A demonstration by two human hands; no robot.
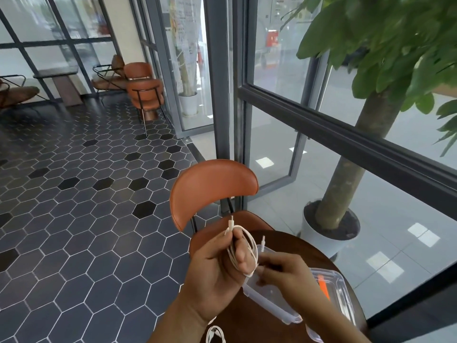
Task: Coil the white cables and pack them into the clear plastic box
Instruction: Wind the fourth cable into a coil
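Observation:
My left hand (pixel 217 263) is raised over the table edge and holds a white cable (pixel 249 243) looped into a coil around its fingers, one plug end sticking up above the hand. To its right, my right hand (pixel 284 271) pinches the same cable near the coil's lower end, its other plug pointing up beside it. Below both hands lies the clear plastic box (pixel 338 288), and a clear lid (pixel 272 303) rests in front of it. Something orange shows inside the box. A second white cable (pixel 215 334) lies on the table at the bottom edge of the view.
The round dark wooden table (pixel 252 323) stands under my hands. A brown leather chair (pixel 212 186) faces it from the far side. A potted tree (pixel 331 219) in a white pot stands to the right by the glass wall. More brown chairs (pixel 146 92) stand at the back.

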